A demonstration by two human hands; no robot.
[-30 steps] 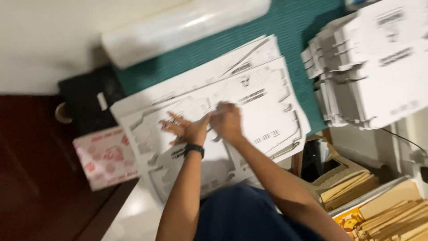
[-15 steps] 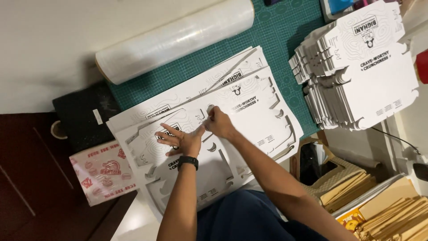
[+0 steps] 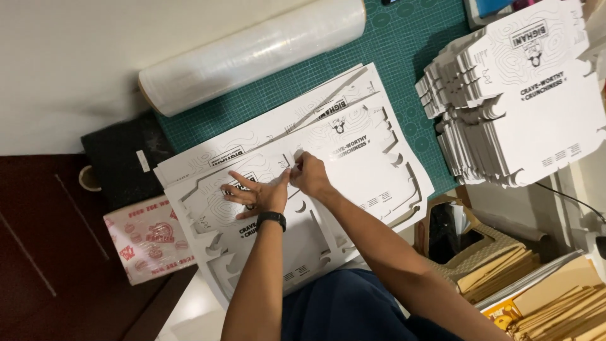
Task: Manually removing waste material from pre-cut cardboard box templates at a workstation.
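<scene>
A stack of flat white die-cut box sheets [image 3: 353, 158] with black print lies on a green cutting mat [image 3: 410, 57]. My left hand [image 3: 255, 192], with a black wristband, lies spread and flat on the top sheet. My right hand [image 3: 308, 173] pinches a small tab of that sheet near its middle, fingertips close to the left thumb. Both forearms reach in from the bottom of the view.
A roll of clear plastic film [image 3: 252, 53] lies at the mat's far edge. Two piles of folded white boxes [image 3: 524, 107] stand at the right. A black pouch [image 3: 123, 161] and a red-printed paper pack [image 3: 148, 243] sit at the left. Brown cardboard pieces [image 3: 555, 297] fill a bin at lower right.
The view has shifted so the sheets sit more central. My right hand has closed on a tab of the top sheet, and my left hand stays pressed flat beside it.
</scene>
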